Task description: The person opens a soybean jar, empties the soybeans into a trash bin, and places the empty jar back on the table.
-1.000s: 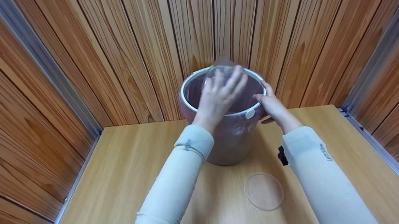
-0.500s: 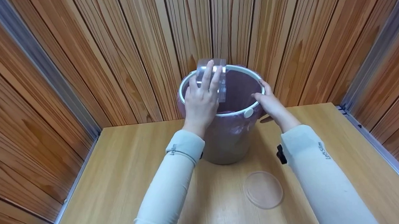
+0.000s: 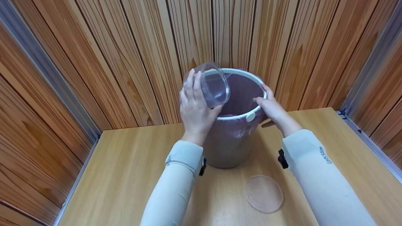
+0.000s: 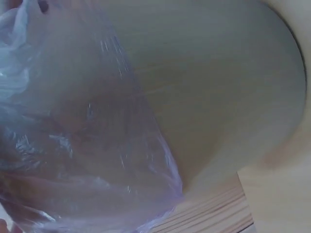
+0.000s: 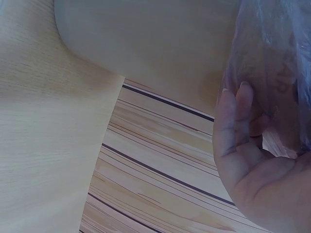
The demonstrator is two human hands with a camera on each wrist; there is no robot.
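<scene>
A: Where is the clear container (image 3: 215,84) held?

B: It is tipped over the far-left rim of the bin (image 3: 252,115), mouth turned right and down toward the lined inside. It is gripped by the left hand (image 3: 195,109), fingers curled round its wall.

A: And the right hand (image 3: 271,106)?

B: The bin's right rim is clasped by it, fingers on the plastic liner (image 5: 272,73). A round lid (image 3: 263,194) lies on the desk (image 3: 121,172), nearer.

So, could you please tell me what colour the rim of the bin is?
The rim is white, above the purplish liner; the head view shows it best.
</scene>
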